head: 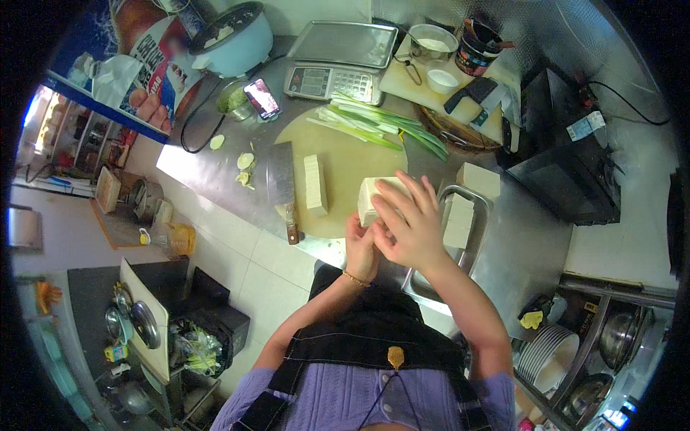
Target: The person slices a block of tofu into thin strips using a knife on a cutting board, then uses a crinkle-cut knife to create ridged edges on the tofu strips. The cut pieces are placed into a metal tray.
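Both my hands are on a pale block of tofu (370, 199) above the right side of a round cutting board (345, 178). My left hand (361, 250) supports it from the near side, and my right hand (407, 223) lies over its top and right side. A sliced strip of tofu (315, 186) rests on the board. Left of it lies a cleaver (282, 178), its wooden handle towards me. Scallions (377, 121) lie across the board's far edge. Sliced tofu (459, 220) sits in a steel tray (482, 237) at the right, and another tofu block (480, 180) is at its far end.
At the back stand a digital scale (337, 70), a blue pot (237, 46) and a cutting board (426, 97) with knives and bowls. A lit phone (262, 99) leans by a steel bowl (233, 99). A black appliance (566, 156) stands at the right.
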`<state>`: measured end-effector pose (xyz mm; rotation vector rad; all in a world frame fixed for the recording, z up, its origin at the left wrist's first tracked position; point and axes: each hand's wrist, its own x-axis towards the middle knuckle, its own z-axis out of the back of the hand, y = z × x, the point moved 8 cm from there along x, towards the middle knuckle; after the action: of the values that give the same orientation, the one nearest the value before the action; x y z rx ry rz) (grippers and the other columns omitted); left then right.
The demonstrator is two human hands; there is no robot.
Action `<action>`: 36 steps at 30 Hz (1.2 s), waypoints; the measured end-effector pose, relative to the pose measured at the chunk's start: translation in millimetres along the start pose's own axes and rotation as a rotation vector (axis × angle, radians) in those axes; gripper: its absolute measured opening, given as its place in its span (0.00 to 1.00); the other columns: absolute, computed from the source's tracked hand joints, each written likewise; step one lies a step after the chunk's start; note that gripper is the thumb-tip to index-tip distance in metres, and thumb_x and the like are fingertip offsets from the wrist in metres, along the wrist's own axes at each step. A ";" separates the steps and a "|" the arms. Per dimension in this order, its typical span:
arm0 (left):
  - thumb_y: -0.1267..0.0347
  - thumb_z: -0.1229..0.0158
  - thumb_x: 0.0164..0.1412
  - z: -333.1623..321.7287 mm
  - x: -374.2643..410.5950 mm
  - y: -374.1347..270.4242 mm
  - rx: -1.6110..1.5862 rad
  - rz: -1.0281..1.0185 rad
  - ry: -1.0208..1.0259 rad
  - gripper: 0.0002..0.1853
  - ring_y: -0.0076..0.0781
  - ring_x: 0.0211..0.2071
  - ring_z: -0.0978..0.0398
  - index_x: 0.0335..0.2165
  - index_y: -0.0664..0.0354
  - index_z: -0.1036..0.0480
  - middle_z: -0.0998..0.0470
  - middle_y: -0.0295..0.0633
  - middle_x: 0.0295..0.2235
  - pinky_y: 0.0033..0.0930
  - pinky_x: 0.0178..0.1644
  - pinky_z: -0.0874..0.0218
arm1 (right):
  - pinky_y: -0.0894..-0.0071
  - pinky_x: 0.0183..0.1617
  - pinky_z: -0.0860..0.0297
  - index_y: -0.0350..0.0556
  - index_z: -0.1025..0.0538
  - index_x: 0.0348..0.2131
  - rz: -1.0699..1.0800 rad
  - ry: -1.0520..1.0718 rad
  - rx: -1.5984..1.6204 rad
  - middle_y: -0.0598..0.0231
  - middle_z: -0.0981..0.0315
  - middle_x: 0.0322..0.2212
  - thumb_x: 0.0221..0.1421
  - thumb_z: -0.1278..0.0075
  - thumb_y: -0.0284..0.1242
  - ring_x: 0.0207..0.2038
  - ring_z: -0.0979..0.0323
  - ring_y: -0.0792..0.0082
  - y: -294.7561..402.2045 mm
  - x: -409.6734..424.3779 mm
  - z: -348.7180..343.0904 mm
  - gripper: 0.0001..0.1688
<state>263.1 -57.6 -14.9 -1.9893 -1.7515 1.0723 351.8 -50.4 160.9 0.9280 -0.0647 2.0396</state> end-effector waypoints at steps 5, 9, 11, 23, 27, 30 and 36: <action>0.74 0.44 0.59 4.7 -30.1 25.6 0.097 0.162 0.052 0.19 0.34 0.42 0.26 0.46 0.64 0.42 0.29 0.49 0.43 0.35 0.45 0.28 | 0.59 0.51 0.32 0.51 0.24 0.42 -0.088 0.013 0.027 0.62 0.32 0.49 0.40 0.42 0.31 0.52 0.36 0.53 -2.0 -20.3 27.4 0.24; 0.68 0.40 0.59 -7.9 -76.6 59.2 0.221 0.395 0.030 0.21 0.30 0.40 0.25 0.44 0.65 0.40 0.27 0.45 0.41 0.32 0.42 0.28 | 0.59 0.50 0.33 0.49 0.26 0.44 -0.190 0.017 0.001 0.61 0.33 0.49 0.41 0.41 0.31 0.49 0.35 0.53 -16.7 -62.6 50.7 0.26; 0.66 0.39 0.58 -4.1 -97.9 80.9 0.293 0.541 0.001 0.21 0.29 0.39 0.25 0.44 0.64 0.40 0.27 0.44 0.40 0.31 0.41 0.28 | 0.59 0.50 0.33 0.49 0.27 0.44 -0.283 0.028 0.019 0.61 0.33 0.49 0.41 0.41 0.30 0.49 0.35 0.53 -28.7 -89.2 54.9 0.26; 0.66 0.41 0.60 40.1 -151.5 173.5 0.524 0.805 -0.132 0.21 0.33 0.42 0.26 0.45 0.64 0.40 0.28 0.43 0.42 0.35 0.45 0.32 | 0.57 0.50 0.34 0.44 0.27 0.44 -0.735 0.096 0.228 0.55 0.27 0.42 0.46 0.43 0.30 0.45 0.30 0.51 -95.4 -241.8 18.6 0.23; 0.66 0.42 0.60 36.4 -148.6 187.5 0.493 0.850 -0.132 0.18 0.32 0.44 0.26 0.43 0.64 0.36 0.27 0.42 0.41 0.33 0.45 0.34 | 0.60 0.49 0.32 0.45 0.28 0.45 -0.833 0.175 0.314 0.55 0.27 0.43 0.46 0.41 0.29 0.45 0.29 0.52 -121.5 -263.0 -2.6 0.25; 0.67 0.42 0.60 32.9 -146.9 200.2 0.383 0.930 -0.149 0.15 0.31 0.43 0.26 0.42 0.65 0.34 0.27 0.41 0.40 0.31 0.45 0.34 | 0.62 0.48 0.31 0.45 0.28 0.46 -0.913 0.298 0.399 0.54 0.27 0.43 0.47 0.42 0.31 0.44 0.28 0.52 -141.0 -274.6 -27.0 0.25; 0.72 0.46 0.61 28.0 -127.7 219.5 0.171 1.050 -0.216 0.11 0.34 0.40 0.27 0.41 0.67 0.33 0.27 0.45 0.38 0.33 0.46 0.33 | 0.57 0.58 0.39 0.41 0.30 0.48 -1.033 0.579 0.384 0.47 0.34 0.50 0.45 0.42 0.33 0.53 0.36 0.47 -162.8 -291.6 -71.2 0.30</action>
<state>405.9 -234.1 -132.0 -2.7759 -0.5251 1.6745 529.3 -125.5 -121.0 0.3832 0.9493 1.2549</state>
